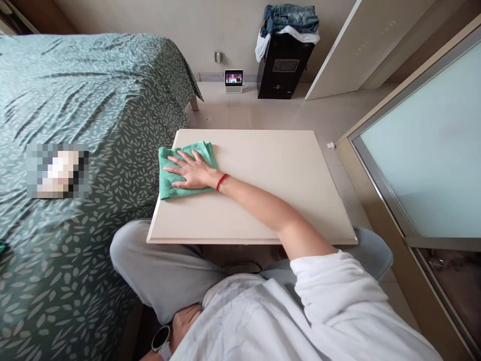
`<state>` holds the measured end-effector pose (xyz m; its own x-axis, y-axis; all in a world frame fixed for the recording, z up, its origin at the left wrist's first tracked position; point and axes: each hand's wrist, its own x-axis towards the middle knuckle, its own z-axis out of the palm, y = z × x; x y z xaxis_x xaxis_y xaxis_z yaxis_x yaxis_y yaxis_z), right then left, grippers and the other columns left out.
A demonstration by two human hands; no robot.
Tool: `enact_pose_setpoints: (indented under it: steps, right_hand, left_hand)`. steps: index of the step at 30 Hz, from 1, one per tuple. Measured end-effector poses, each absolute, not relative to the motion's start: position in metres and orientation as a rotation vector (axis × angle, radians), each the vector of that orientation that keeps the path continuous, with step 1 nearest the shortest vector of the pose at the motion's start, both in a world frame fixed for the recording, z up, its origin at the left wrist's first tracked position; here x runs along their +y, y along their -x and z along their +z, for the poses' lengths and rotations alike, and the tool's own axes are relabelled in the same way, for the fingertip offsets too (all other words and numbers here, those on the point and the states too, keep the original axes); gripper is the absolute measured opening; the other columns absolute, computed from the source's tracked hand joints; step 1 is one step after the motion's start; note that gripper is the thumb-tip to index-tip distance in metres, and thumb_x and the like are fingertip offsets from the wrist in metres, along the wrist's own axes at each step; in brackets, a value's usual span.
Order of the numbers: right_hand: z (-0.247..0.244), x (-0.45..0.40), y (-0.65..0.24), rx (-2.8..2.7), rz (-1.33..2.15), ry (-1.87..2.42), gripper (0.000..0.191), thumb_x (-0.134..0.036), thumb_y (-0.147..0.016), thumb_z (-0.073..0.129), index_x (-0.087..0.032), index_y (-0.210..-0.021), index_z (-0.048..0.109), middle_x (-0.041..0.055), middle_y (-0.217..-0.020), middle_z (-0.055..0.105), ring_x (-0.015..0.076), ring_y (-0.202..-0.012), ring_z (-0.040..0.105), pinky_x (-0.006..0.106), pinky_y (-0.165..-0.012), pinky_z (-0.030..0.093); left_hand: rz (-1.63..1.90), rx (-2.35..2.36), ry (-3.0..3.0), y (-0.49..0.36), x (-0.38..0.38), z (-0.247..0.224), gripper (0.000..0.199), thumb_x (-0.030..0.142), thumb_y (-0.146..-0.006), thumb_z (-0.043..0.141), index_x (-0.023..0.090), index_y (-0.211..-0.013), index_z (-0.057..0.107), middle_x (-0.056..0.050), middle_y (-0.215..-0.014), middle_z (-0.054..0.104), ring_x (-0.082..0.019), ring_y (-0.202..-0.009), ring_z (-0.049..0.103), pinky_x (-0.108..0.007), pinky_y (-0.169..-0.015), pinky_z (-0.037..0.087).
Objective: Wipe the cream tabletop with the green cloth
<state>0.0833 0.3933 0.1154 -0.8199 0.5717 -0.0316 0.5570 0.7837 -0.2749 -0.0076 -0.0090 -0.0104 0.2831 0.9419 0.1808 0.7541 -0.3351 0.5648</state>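
A folded green cloth (206,154) lies on the left part of a pale tabletop (270,160), its left edge reaching past the table's left side. My right hand (191,171) rests flat on the cloth with its fingers spread, and a red string is round the wrist. My left hand (185,321) is low down by my lap, below the table's front edge, partly covered by my white shirt; its fingers look curled, but their tips are hidden. A watch (161,338) sits on the left wrist.
A bed with a green leaf-patterned cover (124,125) stands along the left. Beyond the table are a small lit screen (233,79) and a black cabinet (280,70) topped with folded jeans (291,19). Frosted sliding panels (432,145) line the right side.
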Motion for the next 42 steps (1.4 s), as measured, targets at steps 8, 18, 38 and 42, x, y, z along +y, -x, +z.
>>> enact_pose_setpoints:
  steps: [8, 18, 38, 42]
  right_hand:
    - [0.112, 0.417, -0.29, -2.62, 0.408, 1.663, 0.08, -0.056, -0.123, 0.044, -0.028, -0.197, 0.037, 0.0135, -0.207, 0.019, 0.0484, -0.191, 0.012, 0.083, -0.148, 0.014]
    - [0.089, 0.339, -0.395, -1.795, 0.158, 2.418, 0.081, -0.053, -0.121, 0.035, -0.01, -0.189, 0.047, 0.0358, -0.198, 0.031, 0.0659, -0.18, 0.031, 0.1, -0.128, 0.033]
    - [0.129, 0.332, -0.124, -2.874, 0.556, 1.157, 0.083, -0.068, -0.124, 0.05, -0.032, -0.197, 0.035, 0.0133, -0.206, 0.011, 0.052, -0.191, 0.002, 0.093, -0.143, 0.001]
    - [0.12, 0.328, -0.225, -2.745, 0.459, 1.512, 0.077, -0.062, -0.126, 0.045, -0.035, -0.197, 0.036, 0.0113, -0.207, 0.016, 0.05, -0.191, 0.009, 0.094, -0.143, 0.011]
  left_hand:
    - [0.675, 1.347, -2.276, 0.009, -0.005, -0.008, 0.034, 0.031, -0.08, 0.034, 0.019, -0.05, 0.043, 0.004, -0.044, 0.043, -0.005, -0.036, 0.043, -0.015, -0.038, 0.029]
    - [0.657, 1.281, -2.336, 0.01, -0.004, -0.008, 0.031, 0.03, -0.079, 0.036, 0.019, -0.052, 0.042, 0.004, -0.046, 0.044, -0.006, -0.038, 0.044, -0.016, -0.04, 0.028]
    - [0.706, 1.377, -2.37, 0.011, -0.009, -0.008, 0.031, 0.027, -0.08, 0.034, 0.019, -0.051, 0.043, 0.004, -0.047, 0.047, -0.005, -0.038, 0.045, -0.014, -0.041, 0.031]
    - [0.704, 1.363, -2.37, 0.011, -0.008, -0.009, 0.03, 0.028, -0.079, 0.035, 0.019, -0.051, 0.042, 0.004, -0.046, 0.047, -0.006, -0.037, 0.045, -0.015, -0.04, 0.031]
